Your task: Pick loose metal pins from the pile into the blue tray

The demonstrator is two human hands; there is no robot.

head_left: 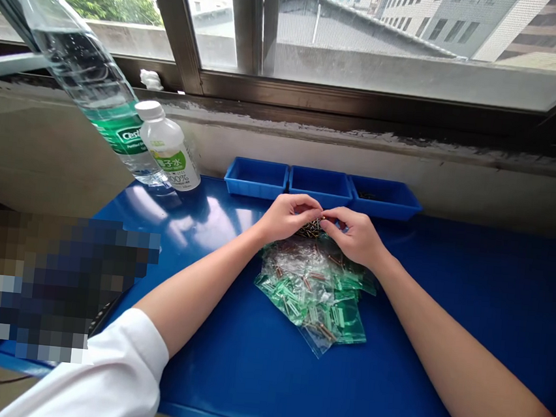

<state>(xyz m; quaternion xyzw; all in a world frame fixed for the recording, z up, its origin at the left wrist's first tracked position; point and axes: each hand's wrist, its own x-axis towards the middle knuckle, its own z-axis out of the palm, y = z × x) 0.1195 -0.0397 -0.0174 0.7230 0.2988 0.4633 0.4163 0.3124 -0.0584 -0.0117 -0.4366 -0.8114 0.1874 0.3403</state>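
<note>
Enclosing coppery pieces (327,332): plastic bags (319,296).

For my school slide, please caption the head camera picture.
Left hand and right hand close together over small metal pieces, near plastic bags and three blue bins.

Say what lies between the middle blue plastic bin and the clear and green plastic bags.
The head view shows a pile of small brassy pieces, with the left hand and right hand beside it.
</note>
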